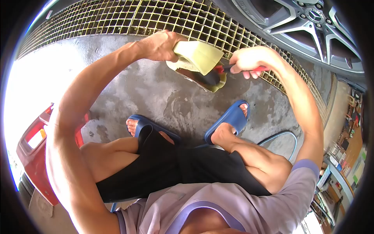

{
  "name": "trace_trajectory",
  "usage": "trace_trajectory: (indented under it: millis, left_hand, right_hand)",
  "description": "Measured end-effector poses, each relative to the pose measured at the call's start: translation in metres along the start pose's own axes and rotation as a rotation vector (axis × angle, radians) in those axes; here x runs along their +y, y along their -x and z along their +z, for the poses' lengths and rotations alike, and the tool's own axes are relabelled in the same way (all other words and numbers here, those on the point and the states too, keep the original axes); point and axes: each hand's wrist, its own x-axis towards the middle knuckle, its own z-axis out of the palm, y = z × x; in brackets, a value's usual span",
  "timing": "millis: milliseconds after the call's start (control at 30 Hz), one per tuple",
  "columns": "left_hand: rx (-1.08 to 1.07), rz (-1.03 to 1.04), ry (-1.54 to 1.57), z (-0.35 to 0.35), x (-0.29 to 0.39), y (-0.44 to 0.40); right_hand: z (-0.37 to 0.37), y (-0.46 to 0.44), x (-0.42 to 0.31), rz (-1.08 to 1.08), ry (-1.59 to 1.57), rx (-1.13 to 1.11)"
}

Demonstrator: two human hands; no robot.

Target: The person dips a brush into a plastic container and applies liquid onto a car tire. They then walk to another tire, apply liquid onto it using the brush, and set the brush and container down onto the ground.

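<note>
A pale yellow, hollow plastic piece is tilted above the wet floor at the top centre. My left hand is closed round its left end. To the right, my right hand is wrapped round a red and black handle. The handle's red front part reaches the open side of the yellow piece, next to a dark rounded shape inside it. Whether that dark shape belongs to the tool cannot be made out.
A yellow floor grating crosses behind my hands. A car wheel stands at the upper right. A red plastic object lies left, a thin blue hose right of my feet, and cluttered shelves at the far right.
</note>
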Motion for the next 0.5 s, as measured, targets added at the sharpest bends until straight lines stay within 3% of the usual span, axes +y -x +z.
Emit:
trace_trajectory:
  millis: [133, 267, 500]
  left_hand:
    - [-0.02, -0.036, 0.023, -0.007, 0.01, 0.009]
    - [0.003, -0.061, 0.059, -0.012, 0.017, 0.02]
    - [-0.032, -0.081, -0.006, -0.011, -0.002, 0.02]
  right_hand:
    - [-0.018, -0.001, 0.057, -0.069, -0.298, -0.081]
    - [-0.011, 0.008, 0.107, -0.112, -0.38, -0.122]
    - [0.005, 0.028, 0.134, -0.101, -0.488, -0.103]
